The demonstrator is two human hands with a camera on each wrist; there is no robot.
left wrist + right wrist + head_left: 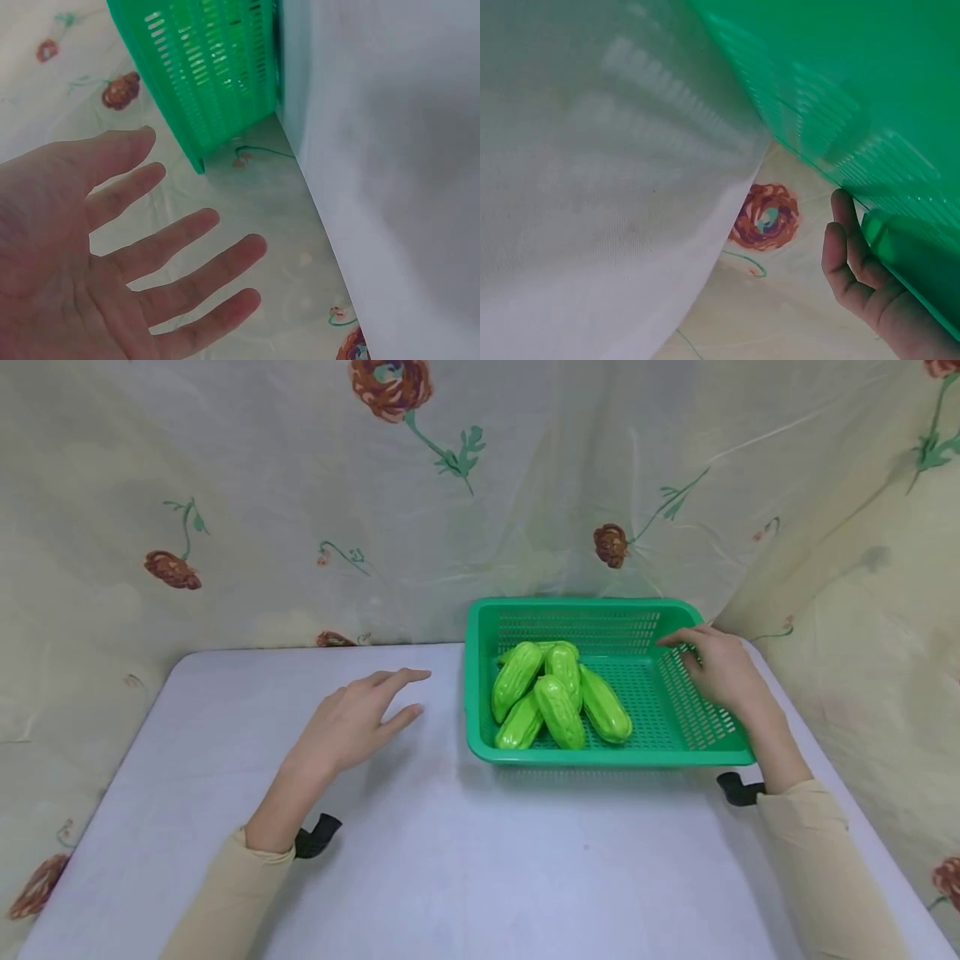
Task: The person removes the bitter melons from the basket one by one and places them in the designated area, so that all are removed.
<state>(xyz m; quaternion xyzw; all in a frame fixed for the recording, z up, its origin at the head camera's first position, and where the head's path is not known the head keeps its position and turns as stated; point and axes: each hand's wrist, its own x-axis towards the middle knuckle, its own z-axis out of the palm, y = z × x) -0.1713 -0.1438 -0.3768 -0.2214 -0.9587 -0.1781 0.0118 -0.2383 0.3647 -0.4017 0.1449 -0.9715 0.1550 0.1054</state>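
Item: one green basket (615,758), on the white table (465,860) near its far edge, between our two hands. Contents: a heap of green gourds (558,712), at least five, gathered at the basket's left end, nearer its left wall than our right hand.

Our left hand (348,718): fingers spread and loosely extended, held apart from the basket, to its left. Our right hand (716,667): at the basket's right end, fingers reaching over the rim, others along the outer wall; we cannot tell whether it grips. Also: beige sleeves (225,893), flowered sheet (262,443) behind.
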